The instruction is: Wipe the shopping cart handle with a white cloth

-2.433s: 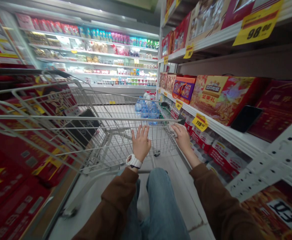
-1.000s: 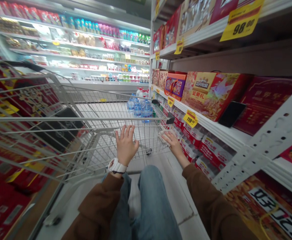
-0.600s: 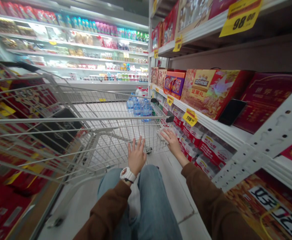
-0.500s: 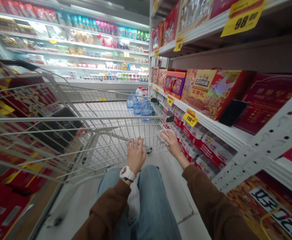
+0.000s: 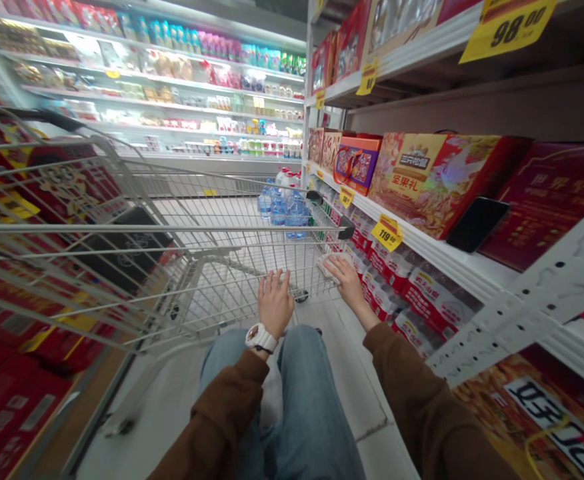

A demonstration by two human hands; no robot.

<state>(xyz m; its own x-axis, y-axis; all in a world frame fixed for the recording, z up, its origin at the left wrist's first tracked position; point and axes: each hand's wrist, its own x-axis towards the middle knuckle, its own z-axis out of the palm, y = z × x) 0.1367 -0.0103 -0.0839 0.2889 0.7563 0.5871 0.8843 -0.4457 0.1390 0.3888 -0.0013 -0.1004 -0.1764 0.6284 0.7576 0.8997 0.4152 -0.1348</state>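
Note:
My left hand (image 5: 276, 305), a white watch on its wrist, is held with fingers spread against or just before the wire side of the shopping cart (image 5: 207, 230); contact cannot be made out. Near the cart's lower front corner, my right hand (image 5: 346, 277) has its fingers stretched out over a small whitish item (image 5: 328, 267), too blurred to identify. Neither hand is wrapped round anything. A black box (image 5: 129, 250) shows through the cart's wires at the left.
Along the right, a white shelf (image 5: 422, 257) holds gift boxes (image 5: 422, 177) and a dark phone (image 5: 478, 223). Wrapped bottles (image 5: 435, 293) stack below. Large water bottles (image 5: 289, 210) stand beyond the cart, before a lit refrigerated display (image 5: 172, 157). Red boxes (image 5: 17, 400) lie at left.
The view has shifted slightly, so shelf, cart and both hands appear a little further right. Both hands keep nearly the same pose and place by the cart.

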